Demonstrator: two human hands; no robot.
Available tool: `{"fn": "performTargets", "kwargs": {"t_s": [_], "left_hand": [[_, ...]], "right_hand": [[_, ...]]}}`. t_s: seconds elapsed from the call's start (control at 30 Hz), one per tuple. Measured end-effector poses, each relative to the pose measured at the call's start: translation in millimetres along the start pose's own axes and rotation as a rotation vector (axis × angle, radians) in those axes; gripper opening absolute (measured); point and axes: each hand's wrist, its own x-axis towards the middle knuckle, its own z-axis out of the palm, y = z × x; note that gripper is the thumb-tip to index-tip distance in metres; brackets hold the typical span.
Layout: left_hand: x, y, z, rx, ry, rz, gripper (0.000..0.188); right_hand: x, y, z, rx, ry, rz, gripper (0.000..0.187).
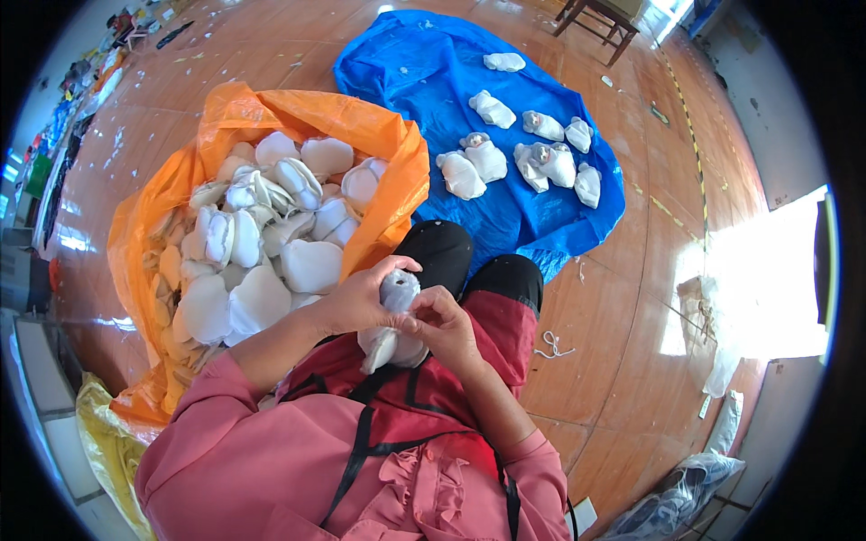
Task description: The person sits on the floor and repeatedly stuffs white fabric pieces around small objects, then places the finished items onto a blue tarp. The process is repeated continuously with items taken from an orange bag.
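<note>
A small plush toy piece (398,290), grey at the top with a dark hole in it and white below, is held over my lap. My left hand (363,299) wraps round its left side, thumb and forefinger about the grey end. On the other side my right hand (447,332) is closed, finger and thumb pinching the piece just below its grey part. Whether a thread or a small tool is between those fingertips is too small to make out. The white lower part hangs down beneath both hands.
An orange sack (403,185) at my left is heaped with white and cream plush pieces (258,302). Ahead, a blue sheet (388,68) bears several similar white-grey pieces (492,109). A wooden stool (603,20) stands at the far right, and white string (553,345) lies on the tiled floor.
</note>
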Motion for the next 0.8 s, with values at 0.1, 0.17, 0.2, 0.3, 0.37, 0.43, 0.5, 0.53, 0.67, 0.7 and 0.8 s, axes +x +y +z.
{"fn": "performTargets", "kwargs": {"t_s": [0.1,0.17,0.2,0.3,0.37,0.43,0.5,0.53,0.67,0.7,0.8], "left_hand": [[5,-20,8,-0.359,0.076,-0.11,0.051],[5,-25,11,-0.464,0.114,-0.124,0.044],[4,-24,12,-0.378,0.129,-0.069,0.041],[2,-25,16,-0.337,0.153,0.042,0.032],[0,-27,19,-0.423,0.173,0.028,0.031],[0,-32,18,-0.458,0.171,0.036,0.032],[-1,-34,16,-0.477,0.156,0.076,0.033],[-1,-33,15,-0.479,0.142,0.112,0.034],[-2,-37,10,-0.669,0.024,0.22,0.032],[-2,-38,9,-0.665,0.021,0.246,0.03],[-3,-38,10,-0.577,0.044,0.337,0.027]], "right_hand": [[-3,-1,8,0.07,0.018,0.094,0.038],[-10,1,13,0.281,0.044,0.331,0.048],[-9,8,14,0.206,0.027,0.27,0.056],[-14,12,10,0.253,0.055,0.223,0.055],[-15,7,7,0.219,0.019,0.224,0.05],[-16,-1,0,0.296,-0.015,0.251,0.043],[-18,-6,-9,0.486,-0.045,0.311,0.035],[-19,2,-10,0.494,-0.02,0.318,0.03],[-24,5,-16,0.721,-0.032,0.37,0.027],[-24,3,-16,0.727,-0.058,0.364,0.027],[-22,-4,-19,0.745,-0.121,0.365,0.031]]}}
